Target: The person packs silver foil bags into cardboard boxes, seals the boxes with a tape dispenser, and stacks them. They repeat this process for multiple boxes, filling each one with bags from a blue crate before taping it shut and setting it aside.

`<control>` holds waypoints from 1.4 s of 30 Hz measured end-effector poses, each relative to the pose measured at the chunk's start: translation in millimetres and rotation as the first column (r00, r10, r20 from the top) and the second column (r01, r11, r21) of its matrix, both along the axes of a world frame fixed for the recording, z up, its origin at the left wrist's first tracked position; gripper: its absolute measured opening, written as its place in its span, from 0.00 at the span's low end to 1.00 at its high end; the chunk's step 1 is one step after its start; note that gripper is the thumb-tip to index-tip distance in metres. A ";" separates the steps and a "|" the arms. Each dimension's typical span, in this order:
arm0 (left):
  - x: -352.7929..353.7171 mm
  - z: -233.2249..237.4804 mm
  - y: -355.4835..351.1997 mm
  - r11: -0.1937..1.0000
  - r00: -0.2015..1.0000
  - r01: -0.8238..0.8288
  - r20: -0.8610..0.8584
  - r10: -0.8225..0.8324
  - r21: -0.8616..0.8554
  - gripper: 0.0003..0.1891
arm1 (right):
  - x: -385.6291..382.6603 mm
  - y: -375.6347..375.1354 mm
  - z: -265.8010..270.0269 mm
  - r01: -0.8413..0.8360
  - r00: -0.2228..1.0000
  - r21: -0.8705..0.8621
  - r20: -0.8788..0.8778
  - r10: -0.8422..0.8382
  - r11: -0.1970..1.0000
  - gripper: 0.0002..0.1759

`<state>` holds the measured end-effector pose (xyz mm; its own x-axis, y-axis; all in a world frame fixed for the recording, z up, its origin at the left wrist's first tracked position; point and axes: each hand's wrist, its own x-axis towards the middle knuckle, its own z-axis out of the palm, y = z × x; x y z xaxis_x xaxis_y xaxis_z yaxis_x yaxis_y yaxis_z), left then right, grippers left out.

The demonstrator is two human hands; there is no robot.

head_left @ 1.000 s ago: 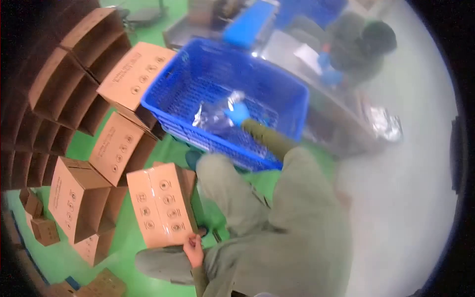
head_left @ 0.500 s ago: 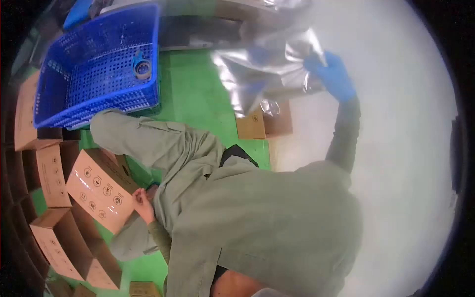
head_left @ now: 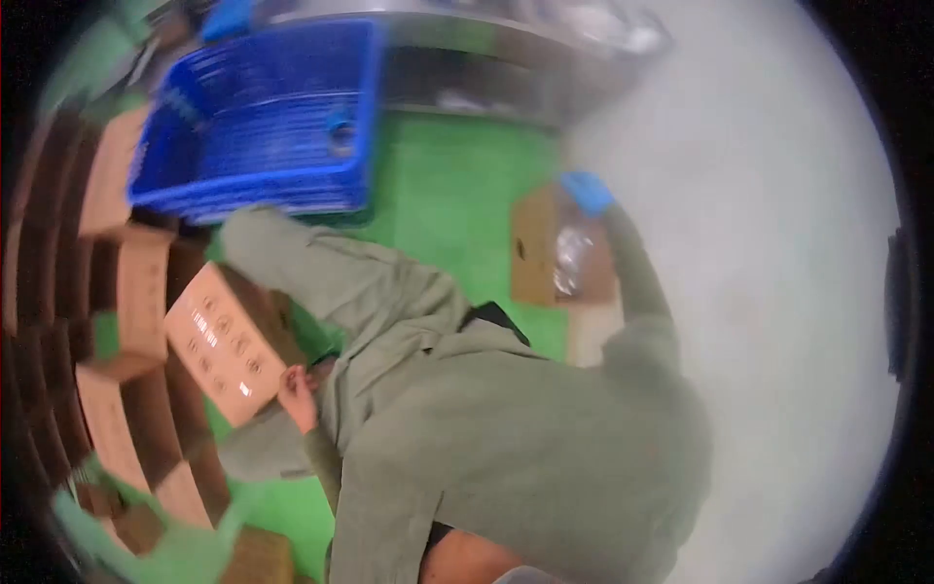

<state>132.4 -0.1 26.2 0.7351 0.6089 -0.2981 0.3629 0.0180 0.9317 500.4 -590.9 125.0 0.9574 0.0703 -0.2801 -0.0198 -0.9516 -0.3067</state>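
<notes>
My bare left hand [head_left: 299,397] is at the lower right corner of a tilted cardboard box [head_left: 222,346], fingers curled against it. Rows of dark printed symbols cover the face of this box, which lies against my leg. On the other side, my right hand [head_left: 586,192] wears a blue glove and is at the top edge of an open cardboard box [head_left: 532,248]. Motion blur hides how its fingers are set. Crumpled silver foil [head_left: 576,255] shows inside that box, just below the glove.
Beyond my knee stands a blue plastic crate [head_left: 253,190] with a roll of tape [head_left: 341,143] in it. Several open cardboard boxes [head_left: 126,428] are stacked along the left. A metal bench [head_left: 467,78] runs across the back, with silver bags [head_left: 608,29] at its right end.
My right hand has come down to the open box, and the large silver foil sheet it held up is no longer raised. My left hand stays at its box. The whole view has shifted.
</notes>
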 end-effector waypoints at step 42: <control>-33.8 -36.5 151.4 0.527 0.531 -0.847 0.056 0.846 0.069 0.34 | -93.2 644.8 -111.0 -0.661 0.717 0.312 -0.010 0.697 0.683 0.38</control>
